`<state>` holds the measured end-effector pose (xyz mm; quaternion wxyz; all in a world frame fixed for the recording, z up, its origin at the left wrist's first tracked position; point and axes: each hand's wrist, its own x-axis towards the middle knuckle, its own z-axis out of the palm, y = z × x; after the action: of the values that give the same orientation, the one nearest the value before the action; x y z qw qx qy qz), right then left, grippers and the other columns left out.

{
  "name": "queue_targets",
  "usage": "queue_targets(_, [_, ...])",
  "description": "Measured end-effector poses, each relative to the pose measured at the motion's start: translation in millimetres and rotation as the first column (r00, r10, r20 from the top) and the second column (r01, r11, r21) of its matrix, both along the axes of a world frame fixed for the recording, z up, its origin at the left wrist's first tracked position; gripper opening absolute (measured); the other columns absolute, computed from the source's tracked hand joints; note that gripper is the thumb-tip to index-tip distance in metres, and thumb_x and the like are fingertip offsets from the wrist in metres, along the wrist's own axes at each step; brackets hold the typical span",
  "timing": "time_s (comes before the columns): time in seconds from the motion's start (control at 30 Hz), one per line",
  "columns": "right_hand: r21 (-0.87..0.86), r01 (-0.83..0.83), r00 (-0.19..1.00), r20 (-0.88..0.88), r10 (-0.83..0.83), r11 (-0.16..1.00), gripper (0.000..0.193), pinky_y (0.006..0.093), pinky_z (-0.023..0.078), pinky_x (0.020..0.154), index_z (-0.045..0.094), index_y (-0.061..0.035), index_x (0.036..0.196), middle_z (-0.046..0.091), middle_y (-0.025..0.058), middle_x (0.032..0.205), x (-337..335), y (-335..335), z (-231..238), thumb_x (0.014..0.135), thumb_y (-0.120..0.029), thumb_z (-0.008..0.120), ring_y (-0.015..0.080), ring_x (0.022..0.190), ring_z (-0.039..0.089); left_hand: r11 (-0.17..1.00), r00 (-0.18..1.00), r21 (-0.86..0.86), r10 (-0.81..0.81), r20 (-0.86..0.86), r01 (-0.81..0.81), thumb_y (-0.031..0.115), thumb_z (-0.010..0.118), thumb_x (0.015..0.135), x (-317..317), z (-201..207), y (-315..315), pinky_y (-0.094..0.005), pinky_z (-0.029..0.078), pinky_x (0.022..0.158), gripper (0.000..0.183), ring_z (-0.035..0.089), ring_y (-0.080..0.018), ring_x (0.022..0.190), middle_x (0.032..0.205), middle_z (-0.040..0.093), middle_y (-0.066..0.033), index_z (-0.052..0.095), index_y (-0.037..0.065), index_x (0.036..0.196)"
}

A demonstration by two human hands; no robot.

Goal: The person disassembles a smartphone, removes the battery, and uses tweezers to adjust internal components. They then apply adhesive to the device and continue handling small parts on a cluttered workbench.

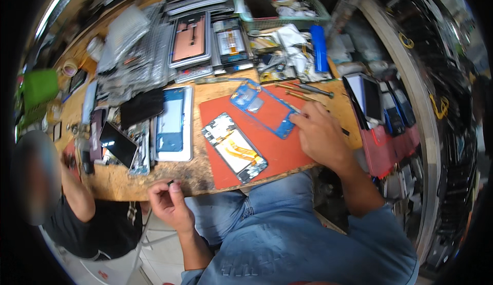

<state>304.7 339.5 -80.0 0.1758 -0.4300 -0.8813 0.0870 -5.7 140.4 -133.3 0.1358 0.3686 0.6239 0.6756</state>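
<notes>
Left hand: pinching small dark piece
Right hand: bunched at edge of blue frame, likely for steadiness; grip unclear
Red mat: beneath blue frame and opened phone, likely as protection

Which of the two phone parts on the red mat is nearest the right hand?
The hollow blue frame, with the right hand at its lower right end. The phone body with orange ribbon cables lies farther left, clear of that hand.

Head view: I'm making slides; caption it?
Right hand at blue phone frame, beside an opened phone on red mat.
</notes>
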Motion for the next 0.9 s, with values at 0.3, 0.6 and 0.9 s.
queue_targets(0.3, [0.081,0.016,0.994,-0.114,-0.007,0.997,0.023,0.0476,0.049,0.087,0.077,0.0024,0.110,0.061,0.0174,0.101,-4,-16,-12,0.089,0.000,0.070,0.0380,0.100,0.060,0.995,0.992,-0.093,0.020,-0.124,-0.032,0.004,0.073,0.099,-12,7,-13,-0.0313,0.051,0.078,0.010,0.065,-0.0182,0.086,0.095,0.069,-0.0099,0.064,0.001,0.097])
queue_targets(0.6, [0.090,-0.022,0.999,-0.030,0.025,0.996,0.037,0.0496,0.048,0.098,0.071,0.0078,0.110,0.062,0.0212,0.115,-12,-9,-8,0.083,-0.012,0.085,0.0419,0.113,0.059,0.995,0.981,-0.041,0.080,-0.175,-0.089,0.008,0.076,0.099,-21,13,-19,-0.0333,0.055,0.076,0.012,0.070,-0.0221,0.083,0.094,0.071,-0.0107,0.066,0.002,0.096])
queue_targets(0.9, [0.010,0.062,0.996,-0.060,-0.061,0.998,0.068,0.0517,0.044,0.107,0.063,0.0041,0.136,0.064,0.0215,0.122,-23,-25,-17,0.078,-0.017,0.091,0.0436,0.119,0.059,0.980,0.954,-0.024,0.188,-0.233,-0.199,0.000,0.081,0.092,-37,-3,-30,-0.0337,0.057,0.073,0.020,0.075,-0.0239,0.083,0.096,0.075,-0.0132,0.061,0.002,0.091])
